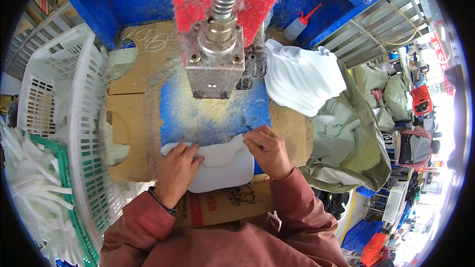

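Observation:
Between my hands, at the front edge of a blue work surface (188, 118), lies a white, thin contoured strip (217, 155), apparently foam. It overlaps a wider rounded white sheet (222, 178) that hangs toward me. My left hand (179, 170) is closed on the strip's left part, with thumb and fingers bent over it. At the strip's upper right corner, my right hand (268, 152) pinches the edge between thumb and fingers. Above the surface, beyond both hands, hangs a dusty metal machine head (215, 64) with a spring, in front of a red arm (185, 0).
To the right stands a stack of white shaped pieces (302, 76), beside an open greenish sack (366, 153) holding more. A white plastic basket (89, 133) and white offcuts (39, 193) are at left. Cardboard (133, 133) flanks the surface; a red-tipped bottle (296, 28) stands behind.

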Tool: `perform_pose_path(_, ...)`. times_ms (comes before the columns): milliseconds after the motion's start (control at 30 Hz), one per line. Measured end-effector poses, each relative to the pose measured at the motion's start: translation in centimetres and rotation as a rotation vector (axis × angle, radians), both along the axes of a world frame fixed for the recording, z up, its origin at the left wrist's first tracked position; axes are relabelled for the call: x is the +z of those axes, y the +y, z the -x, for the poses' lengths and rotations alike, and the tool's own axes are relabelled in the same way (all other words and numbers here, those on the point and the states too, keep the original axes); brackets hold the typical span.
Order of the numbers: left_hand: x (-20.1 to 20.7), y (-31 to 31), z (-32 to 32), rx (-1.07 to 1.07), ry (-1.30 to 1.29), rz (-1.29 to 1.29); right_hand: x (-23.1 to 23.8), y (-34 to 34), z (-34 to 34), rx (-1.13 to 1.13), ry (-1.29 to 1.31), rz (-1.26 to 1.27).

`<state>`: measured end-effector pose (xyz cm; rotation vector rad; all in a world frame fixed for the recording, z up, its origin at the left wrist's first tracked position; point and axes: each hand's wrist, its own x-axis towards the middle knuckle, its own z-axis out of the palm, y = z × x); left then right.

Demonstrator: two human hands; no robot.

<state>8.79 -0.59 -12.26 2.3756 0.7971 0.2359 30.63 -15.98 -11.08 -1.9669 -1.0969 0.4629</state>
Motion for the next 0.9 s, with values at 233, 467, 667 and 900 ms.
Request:
perform_pose_path(233,-0.1,-0.1,-0.1,-0.002,-0.018,-0.050,-0.8,0.4,-0.1,0.021,-0.045,0.026)
perform_pose_path(467,0.0,-0.2,-0.1,0.007,0.021,-0.047,-1.6,0.7,-0.1,0.050,-0.140,0.022)
perform_pose_path(667,0.3,0.1,-0.1,-0.021,-0.003,-0.056,-2.1,0.8,0.1,0.110,-0.252,0.094)
perform_pose_path(900,4.0,-1.4,-1.1,-0.268,0.006,0.014,-1.8,1.3,0.6,0.127,-0.399,0.063)
